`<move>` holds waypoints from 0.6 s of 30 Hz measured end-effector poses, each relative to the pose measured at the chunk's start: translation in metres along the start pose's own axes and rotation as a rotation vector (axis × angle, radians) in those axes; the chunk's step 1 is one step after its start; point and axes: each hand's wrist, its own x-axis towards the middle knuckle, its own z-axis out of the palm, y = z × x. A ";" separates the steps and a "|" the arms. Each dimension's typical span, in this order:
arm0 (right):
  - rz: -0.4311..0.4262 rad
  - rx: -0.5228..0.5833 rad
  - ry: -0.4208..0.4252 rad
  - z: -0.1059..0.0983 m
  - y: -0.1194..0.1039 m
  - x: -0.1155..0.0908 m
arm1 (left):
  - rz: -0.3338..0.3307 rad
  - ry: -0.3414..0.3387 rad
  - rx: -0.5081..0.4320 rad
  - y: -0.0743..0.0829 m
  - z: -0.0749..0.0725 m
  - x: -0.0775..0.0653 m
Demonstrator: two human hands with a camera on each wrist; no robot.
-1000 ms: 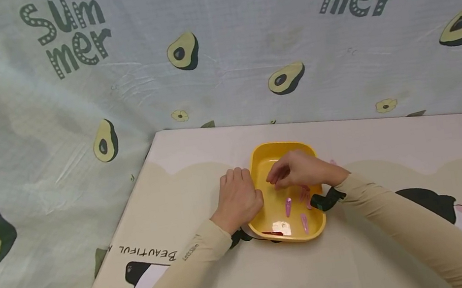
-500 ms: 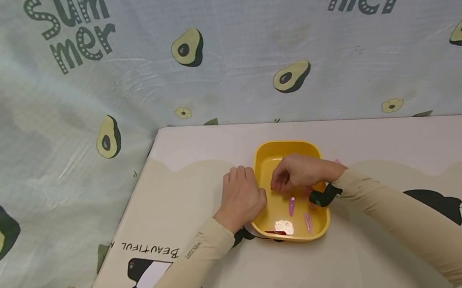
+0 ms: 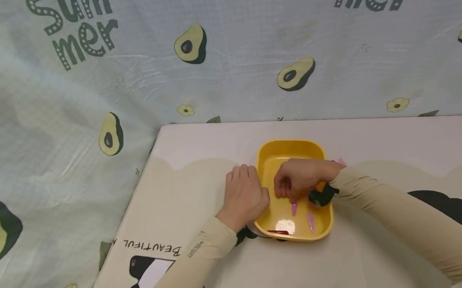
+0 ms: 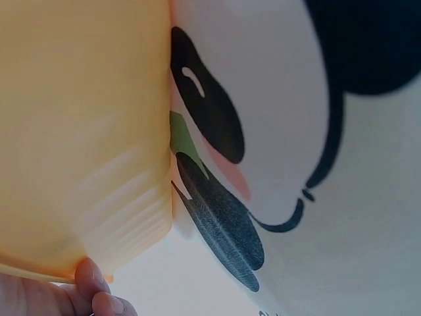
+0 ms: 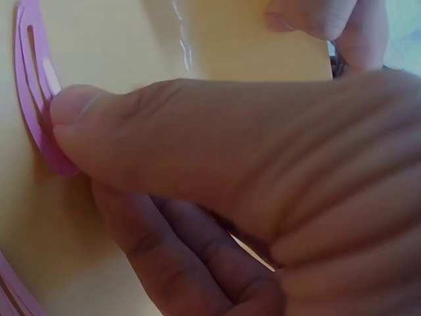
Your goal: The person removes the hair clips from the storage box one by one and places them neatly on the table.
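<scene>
In the head view, my left hand [image 3: 245, 196] grips the left rim of a yellow tray [image 3: 274, 214], and its fingertips show at the rim in the left wrist view. My right hand [image 3: 296, 177] is down inside the tray. Its thumb and forefinger pinch the end of a pink snap hair clip [image 5: 31, 85], seen close up in the right wrist view. A second pink hair clip [image 3: 311, 223] lies near the tray's front right. One red hair clip [image 3: 278, 232] rests at the front left. The other fingers of my right hand are curled below the thumb.
Beyond my right wrist, something pink [image 3: 341, 162] lies on the table outside the tray. A black band [image 3: 324, 196] sits at the right wrist, over the tray's right rim. An avocado-print sheet [image 3: 239, 78] hangs behind the table [image 3: 195, 144] and along its left side.
My right hand has moved down and toward the front of the tray, reaching the pink hair clip. The left hand stays on the rim. The whole head view has shifted slightly.
</scene>
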 end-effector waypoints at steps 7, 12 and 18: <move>-0.013 -0.038 0.018 0.003 0.001 0.001 | 0.001 0.001 0.009 0.001 0.001 0.000; -0.006 -0.046 0.023 0.002 0.000 0.001 | -0.004 -0.010 0.010 0.001 0.001 0.000; 0.025 -0.032 -0.002 0.002 -0.002 -0.002 | -0.007 -0.015 0.017 0.001 0.001 0.001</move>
